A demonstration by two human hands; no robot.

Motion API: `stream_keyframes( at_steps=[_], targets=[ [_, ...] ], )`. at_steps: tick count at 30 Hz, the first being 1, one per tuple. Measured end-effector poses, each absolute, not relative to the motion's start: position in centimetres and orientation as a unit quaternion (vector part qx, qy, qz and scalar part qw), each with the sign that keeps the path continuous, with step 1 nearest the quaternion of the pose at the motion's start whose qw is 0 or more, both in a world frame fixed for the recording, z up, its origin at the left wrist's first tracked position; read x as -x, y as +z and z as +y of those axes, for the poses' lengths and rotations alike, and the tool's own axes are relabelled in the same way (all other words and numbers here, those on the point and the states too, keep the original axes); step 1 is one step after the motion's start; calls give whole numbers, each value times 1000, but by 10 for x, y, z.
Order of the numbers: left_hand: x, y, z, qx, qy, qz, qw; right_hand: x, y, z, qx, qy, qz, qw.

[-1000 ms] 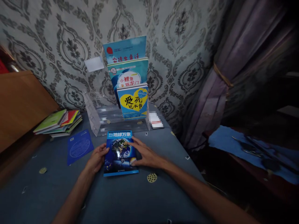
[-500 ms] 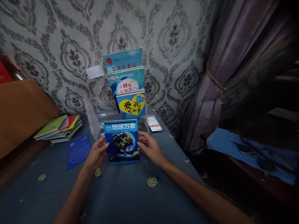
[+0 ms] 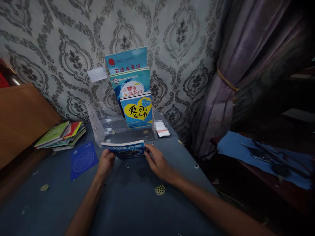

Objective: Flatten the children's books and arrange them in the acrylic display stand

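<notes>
Both my hands hold a blue Earth-cover book (image 3: 126,149) by its side edges, just in front of a clear acrylic tiered stand (image 3: 103,123). My left hand (image 3: 105,163) grips the book's left edge, my right hand (image 3: 157,162) its right edge. The book is tilted nearly flat, so I see mostly its top edge and a strip of cover. Three books stand in the stand's right column: a yellow-heart book (image 3: 136,110) in front, a carp book (image 3: 130,86) behind it, and a light-blue book (image 3: 125,61) at the back.
A stack of thin colourful books (image 3: 61,134) lies at the left by a wooden board (image 3: 22,114). A dark blue booklet (image 3: 82,159) lies flat on the blue cloth (image 3: 128,203). A small card (image 3: 161,128) sits right of the stand. A curtain (image 3: 236,75) hangs at right.
The Earth book went from flat on the cloth, to upright in both hands, to tipped forward and nearer the stand's front edge.
</notes>
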State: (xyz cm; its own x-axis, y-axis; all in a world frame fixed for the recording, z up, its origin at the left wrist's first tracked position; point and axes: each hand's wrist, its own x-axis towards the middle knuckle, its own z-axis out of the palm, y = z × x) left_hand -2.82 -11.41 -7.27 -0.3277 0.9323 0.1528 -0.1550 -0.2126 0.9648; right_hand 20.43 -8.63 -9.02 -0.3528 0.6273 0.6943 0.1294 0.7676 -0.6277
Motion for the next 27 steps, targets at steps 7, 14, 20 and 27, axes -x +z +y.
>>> stream_keyframes(
  at_steps=[7,14,20,27],
  targets=[
    [24,-64,-113,-449,652,456,407,-204,-96,-87,239,223,-793,514],
    [27,-61,-105,-485,612,476,405,-203,-101,-83,256,229,-783,518],
    [25,-56,-95,-495,619,460,401,-203,-101,-75,250,202,-787,526],
    [17,-26,-67,-544,640,434,324,-202,-72,-48,264,165,-773,552]
  ],
)
